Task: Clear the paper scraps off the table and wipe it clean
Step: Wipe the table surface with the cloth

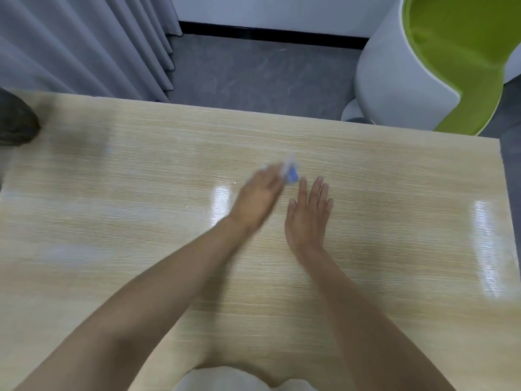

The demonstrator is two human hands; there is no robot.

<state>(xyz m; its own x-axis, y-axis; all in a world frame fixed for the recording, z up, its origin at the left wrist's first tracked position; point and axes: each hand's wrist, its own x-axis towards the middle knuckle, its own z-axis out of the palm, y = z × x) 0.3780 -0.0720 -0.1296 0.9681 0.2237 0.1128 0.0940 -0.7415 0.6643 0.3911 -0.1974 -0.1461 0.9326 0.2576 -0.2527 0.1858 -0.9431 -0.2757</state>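
A: Where are your hands on the bench [394,207]?

B: Both of yours reach out over its middle. Your left hand [258,200] is blurred and angled toward the far side, just beside your right hand [308,214], which lies flat with its fingers [317,190] straight and spread, palm down, gripping nothing.

A: And the left, does it have hold of anything?

B: A scrap [290,172], white with a blue patch, sits right at your left fingertips, just beyond the right hand's tips. The blur is too heavy to say whether you pinch it or only push against it. Your fingers there look mostly extended, but how far they curl I cannot tell.

A: Any other scraps near your hands?

B: A few tiny pale specks [194,209] lie on the wood left of your left wrist. They are too small to tell what they are.

A: What else sits around the bench?

B: At its far left corner a dark object [17,122] rests, cut off by the frame edge. Past the far right corner stands a chair [423,66], white outside and green inside, on the grey floor [253,71]. Beyond the far left edge hangs a grey curtain [79,43]. Glare patches shine on the wood near your left hand and toward the right edge.
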